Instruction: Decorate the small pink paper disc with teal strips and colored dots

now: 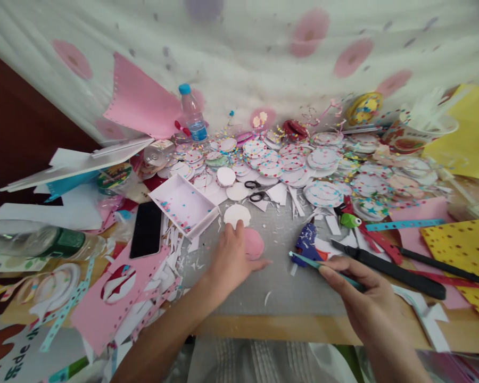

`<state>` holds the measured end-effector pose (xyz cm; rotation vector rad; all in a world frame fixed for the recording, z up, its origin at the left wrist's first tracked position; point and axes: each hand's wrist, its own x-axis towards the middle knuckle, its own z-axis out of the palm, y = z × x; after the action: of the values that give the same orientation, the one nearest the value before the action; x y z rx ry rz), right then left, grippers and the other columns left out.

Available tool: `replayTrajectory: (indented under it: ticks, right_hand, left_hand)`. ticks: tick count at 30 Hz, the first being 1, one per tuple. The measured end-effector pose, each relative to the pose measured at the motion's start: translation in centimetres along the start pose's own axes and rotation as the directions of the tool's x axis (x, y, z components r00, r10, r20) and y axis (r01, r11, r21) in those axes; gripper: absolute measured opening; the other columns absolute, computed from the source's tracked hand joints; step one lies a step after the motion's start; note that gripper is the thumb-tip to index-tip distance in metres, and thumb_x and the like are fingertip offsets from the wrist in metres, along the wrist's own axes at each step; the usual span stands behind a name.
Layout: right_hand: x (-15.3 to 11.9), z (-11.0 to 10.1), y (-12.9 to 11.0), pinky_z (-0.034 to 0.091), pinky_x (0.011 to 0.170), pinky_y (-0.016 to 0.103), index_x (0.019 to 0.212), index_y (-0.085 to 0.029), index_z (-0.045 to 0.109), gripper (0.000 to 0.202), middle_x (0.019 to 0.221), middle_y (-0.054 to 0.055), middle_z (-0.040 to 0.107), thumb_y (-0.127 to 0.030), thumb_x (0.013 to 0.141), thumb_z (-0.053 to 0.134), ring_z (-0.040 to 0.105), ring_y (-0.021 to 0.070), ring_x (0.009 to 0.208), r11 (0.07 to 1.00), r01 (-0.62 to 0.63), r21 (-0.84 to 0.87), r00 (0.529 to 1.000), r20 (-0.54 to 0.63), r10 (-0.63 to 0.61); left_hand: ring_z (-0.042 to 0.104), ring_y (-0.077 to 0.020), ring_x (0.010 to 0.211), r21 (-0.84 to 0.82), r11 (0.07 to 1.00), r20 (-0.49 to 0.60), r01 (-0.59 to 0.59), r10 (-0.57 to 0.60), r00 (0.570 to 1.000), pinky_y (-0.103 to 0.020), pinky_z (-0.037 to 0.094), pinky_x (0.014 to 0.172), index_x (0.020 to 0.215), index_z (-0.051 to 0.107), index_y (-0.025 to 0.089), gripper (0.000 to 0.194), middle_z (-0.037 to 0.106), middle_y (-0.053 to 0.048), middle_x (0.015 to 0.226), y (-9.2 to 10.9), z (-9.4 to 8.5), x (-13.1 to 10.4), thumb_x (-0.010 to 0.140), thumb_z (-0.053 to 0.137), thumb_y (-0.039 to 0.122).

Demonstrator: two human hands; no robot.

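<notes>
My left hand [230, 252] lies over the grey work surface with its fingers stretched out and thumb apart. Its fingertips touch the lower edge of a white paper disc [237, 214]. A pink disc [254, 244] rests right beside that hand, partly covered by it. In my right hand [365, 292] is a pair of teal tweezers [313, 262], pinched between thumb and fingers and pointing left. A tiny pale piece shows at their tip. Just behind the tip lies a blue glue gun [306, 242] with white scraps on it.
Decorated discs [271, 162] are heaped along the back. A white box [186, 205] with small coloured bits, black scissors [256, 191] and a phone [146, 230] lie left and centre. A black-handled knife [395, 268] lies right; bottles [192, 114] and paper scraps crowd around.
</notes>
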<state>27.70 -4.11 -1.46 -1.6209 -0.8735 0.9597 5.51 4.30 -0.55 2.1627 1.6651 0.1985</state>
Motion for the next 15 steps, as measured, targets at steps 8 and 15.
replayTrajectory:
  ticks: [8,15]
  right_hand:
    - [0.2,0.2,0.5,0.044,0.053,0.025,0.067,-0.022,0.07,0.025,0.068,0.003,0.066,-0.045,0.063,0.078,0.057,0.0171,0.062,0.997,0.054,-0.063,0.999,0.007,-0.054]
    - [-1.1,2.0,-0.9,0.046,0.051,0.024,0.071,-0.021,0.07,0.018,0.067,0.002,0.067,-0.039,0.071,0.073,0.06,0.0158,0.059,0.962,0.204,-0.184,0.975,-0.046,-0.215]
  left_hand:
    - [0.067,-0.0292,0.087,-0.061,0.998,0.006,0.026,-0.026,1.0,-0.034,0.048,0.068,0.133,0.036,0.014,0.066,0.067,-0.011,0.094,-1.2,1.0,-0.5,0.08,0.067,0.038]
    - [0.058,-0.0171,0.061,-0.439,0.893,-0.113,0.096,-0.161,0.98,-0.026,0.043,0.058,0.13,0.042,0.015,0.061,0.06,0.001,0.069,0.3,1.0,-2.1,0.08,0.065,0.041]
